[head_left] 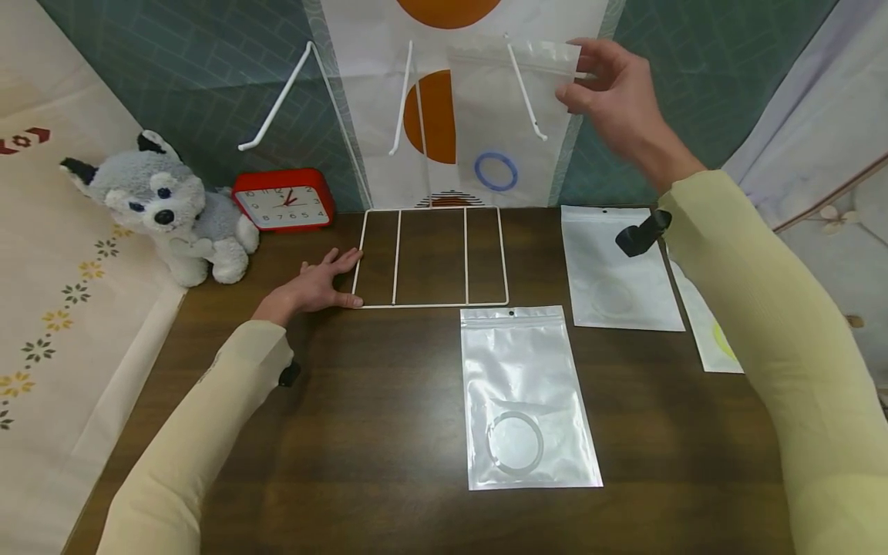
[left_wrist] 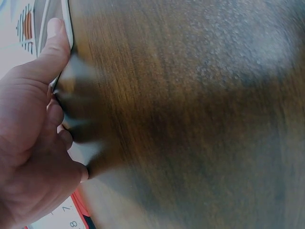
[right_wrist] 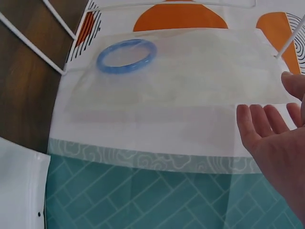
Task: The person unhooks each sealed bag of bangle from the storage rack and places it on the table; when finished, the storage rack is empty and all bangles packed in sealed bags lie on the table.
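Note:
My right hand (head_left: pixel 613 85) pinches the right edge of a zip bag (head_left: pixel 472 116) near its top corner, thumb in front and fingertips partly behind the edge. A blue ring (head_left: pixel 496 171) shows through the bag's lower part. The bag hangs at the right-hand prong (head_left: pixel 527 92) of a white wire rack (head_left: pixel 430 307). Fingers spread, my left hand (head_left: pixel 315 285) rests at the left end of the rack's base; in the left wrist view the thumb (left_wrist: pixel 56 45) lies against the wire. Two other prongs (head_left: pixel 277 96) hold nothing.
A silvery zip bag (head_left: pixel 520 370) with a pale ring lies in front of the rack. Two more bags, one whitish (head_left: pixel 610 247) and one with something yellow (head_left: pixel 704 331), lie at the right. Leftward are a red clock (head_left: pixel 284 200) and a plush husky (head_left: pixel 166 208).

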A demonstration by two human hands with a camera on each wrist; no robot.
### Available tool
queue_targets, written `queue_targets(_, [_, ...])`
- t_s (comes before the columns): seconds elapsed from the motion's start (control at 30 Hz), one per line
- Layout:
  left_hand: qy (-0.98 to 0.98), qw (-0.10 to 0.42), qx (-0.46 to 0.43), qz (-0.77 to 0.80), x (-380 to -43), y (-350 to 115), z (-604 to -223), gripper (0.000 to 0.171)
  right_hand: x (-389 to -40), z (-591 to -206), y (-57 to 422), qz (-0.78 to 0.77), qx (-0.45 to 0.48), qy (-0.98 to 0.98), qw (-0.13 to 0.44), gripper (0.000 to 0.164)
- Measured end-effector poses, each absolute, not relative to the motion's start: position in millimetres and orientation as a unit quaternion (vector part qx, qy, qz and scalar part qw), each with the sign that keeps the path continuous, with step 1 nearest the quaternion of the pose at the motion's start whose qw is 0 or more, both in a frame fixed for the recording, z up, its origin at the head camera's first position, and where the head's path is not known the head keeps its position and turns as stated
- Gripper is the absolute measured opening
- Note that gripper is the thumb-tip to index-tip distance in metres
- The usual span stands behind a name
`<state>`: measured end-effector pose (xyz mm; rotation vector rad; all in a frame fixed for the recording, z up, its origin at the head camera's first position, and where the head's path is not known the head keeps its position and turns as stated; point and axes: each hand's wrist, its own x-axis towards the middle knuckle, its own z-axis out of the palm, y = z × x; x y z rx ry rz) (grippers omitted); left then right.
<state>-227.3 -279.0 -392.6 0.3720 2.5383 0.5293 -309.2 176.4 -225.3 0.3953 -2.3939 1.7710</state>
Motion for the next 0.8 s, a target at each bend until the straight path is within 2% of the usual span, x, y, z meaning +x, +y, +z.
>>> queue_targets(0.3, [0.935, 0.253, 0.144, 0.202, -225.6, -277.0, -389.7, 0.099, -320.7, -217.3, 162.7, 0.633, 0.129, -0.762, 0.036, 0.052])
queue_targets(0.5, [0.935, 0.253, 0.147, 0.2, -225.3, -275.5, -389.6, 0.098, -328.1, -215.1, 156.0, 0.642, 0.117, -0.757, 0.036, 0.051])
queue_targets(0.8, [0.934, 0.253, 0.15, 0.202, -225.8, -272.5, -391.0, 0.098, -334.4, -213.8, 151.5, 0.638, 0.112, -0.76, 0.044, 0.038])
